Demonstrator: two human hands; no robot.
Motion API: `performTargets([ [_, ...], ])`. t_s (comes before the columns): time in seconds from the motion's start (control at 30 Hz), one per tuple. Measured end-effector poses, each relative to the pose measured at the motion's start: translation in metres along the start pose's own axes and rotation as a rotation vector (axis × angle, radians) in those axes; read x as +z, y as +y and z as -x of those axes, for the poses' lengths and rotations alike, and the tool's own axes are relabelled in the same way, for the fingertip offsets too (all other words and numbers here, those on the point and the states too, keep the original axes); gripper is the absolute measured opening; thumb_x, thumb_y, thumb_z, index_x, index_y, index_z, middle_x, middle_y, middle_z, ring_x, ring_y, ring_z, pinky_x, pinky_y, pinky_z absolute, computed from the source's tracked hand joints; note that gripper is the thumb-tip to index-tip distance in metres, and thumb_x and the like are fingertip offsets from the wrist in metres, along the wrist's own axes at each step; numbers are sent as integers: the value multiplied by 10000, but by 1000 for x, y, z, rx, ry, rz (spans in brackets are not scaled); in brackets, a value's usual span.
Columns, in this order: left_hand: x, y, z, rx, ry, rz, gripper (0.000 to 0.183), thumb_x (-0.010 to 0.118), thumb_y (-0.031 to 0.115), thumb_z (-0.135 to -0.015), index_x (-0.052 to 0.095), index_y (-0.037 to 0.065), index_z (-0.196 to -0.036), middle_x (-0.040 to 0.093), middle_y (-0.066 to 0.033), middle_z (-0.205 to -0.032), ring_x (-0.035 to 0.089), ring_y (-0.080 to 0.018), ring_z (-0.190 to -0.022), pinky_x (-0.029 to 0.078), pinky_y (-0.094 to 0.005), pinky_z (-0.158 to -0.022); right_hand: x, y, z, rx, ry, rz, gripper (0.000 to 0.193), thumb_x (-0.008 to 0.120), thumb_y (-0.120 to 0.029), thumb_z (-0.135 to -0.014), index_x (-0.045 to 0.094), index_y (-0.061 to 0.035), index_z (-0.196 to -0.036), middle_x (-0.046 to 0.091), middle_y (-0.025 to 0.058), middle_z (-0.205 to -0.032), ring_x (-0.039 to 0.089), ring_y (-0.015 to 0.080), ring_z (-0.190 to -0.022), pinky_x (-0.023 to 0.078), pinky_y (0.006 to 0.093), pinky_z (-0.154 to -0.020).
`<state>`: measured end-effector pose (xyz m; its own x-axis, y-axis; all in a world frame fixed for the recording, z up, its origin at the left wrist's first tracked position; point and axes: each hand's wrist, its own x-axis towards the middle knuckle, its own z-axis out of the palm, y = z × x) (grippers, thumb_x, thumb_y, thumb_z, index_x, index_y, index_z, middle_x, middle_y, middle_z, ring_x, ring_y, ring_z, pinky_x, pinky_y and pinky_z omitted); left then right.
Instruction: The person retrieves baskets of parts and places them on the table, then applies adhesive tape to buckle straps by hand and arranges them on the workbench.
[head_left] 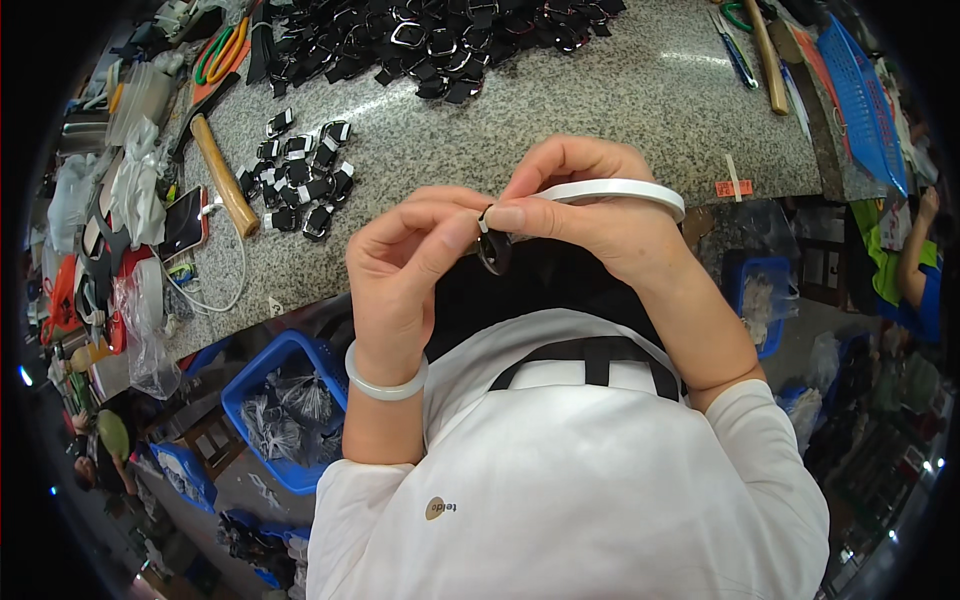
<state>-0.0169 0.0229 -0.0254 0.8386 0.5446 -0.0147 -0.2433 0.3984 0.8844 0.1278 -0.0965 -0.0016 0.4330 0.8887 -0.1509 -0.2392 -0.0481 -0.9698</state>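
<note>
My left hand (pixel 405 250), fingers closed in a pinch, grips a small dark metal buckle with a black strap (pixel 492 254) above the table's front edge. Against it from the other side press the thumb and forefinger of my right hand (pixel 595 215). A bit of white shows on the strap at the fingertips. A narrow white band, looking like a tape roll (pixel 630 187), runs through my right hand and loops out past its back. The fingers hide part of the buckle.
On the speckled stone table (pixel 420 140), a big heap of black straps with buckles (pixel 440 45) lies at the back. Smaller black-and-white buckle pieces (pixel 300 175) sit left, near a wooden-handled hammer (pixel 222 175) and a phone (pixel 184 222). A blue bin (pixel 237 388) stands below.
</note>
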Motion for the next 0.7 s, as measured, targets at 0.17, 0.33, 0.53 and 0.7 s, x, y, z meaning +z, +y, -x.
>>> performTargets([
  [0.17,3,-7,3,118,10,-87,124,647,-68,-798,657,-33,-916,631,-130,-990,597,-148,-882,481,-252,-779,4,9,1,-151,104,192,115,749,-86,-767,656,-23,-791,647,35,-774,599,87,-687,482,206,-616],
  [0.33,4,-11,4,208,80,-179,100,615,-45,-844,607,-27,-942,612,-115,-1014,574,-114,-872,455,-221,-764,5,16,1,-427,144,363,129,720,-56,-778,698,-25,-901,637,36,-807,595,83,-736,480,196,-629],
  [0.53,2,-15,6,208,44,-127,108,612,-33,-852,582,-17,-955,612,-112,-1017,571,-111,-863,454,-223,-755,15,8,4,-332,283,214,251,720,-43,-774,675,-41,-1021,609,10,-788,587,72,-745,484,184,-638],
  [0.7,-2,-14,6,90,34,41,105,635,-24,-836,597,-13,-934,632,-121,-971,589,-129,-845,474,-240,-721,7,11,3,-209,161,29,187,735,-23,-763,660,-20,-933,642,22,-826,609,73,-743,505,194,-650],
])
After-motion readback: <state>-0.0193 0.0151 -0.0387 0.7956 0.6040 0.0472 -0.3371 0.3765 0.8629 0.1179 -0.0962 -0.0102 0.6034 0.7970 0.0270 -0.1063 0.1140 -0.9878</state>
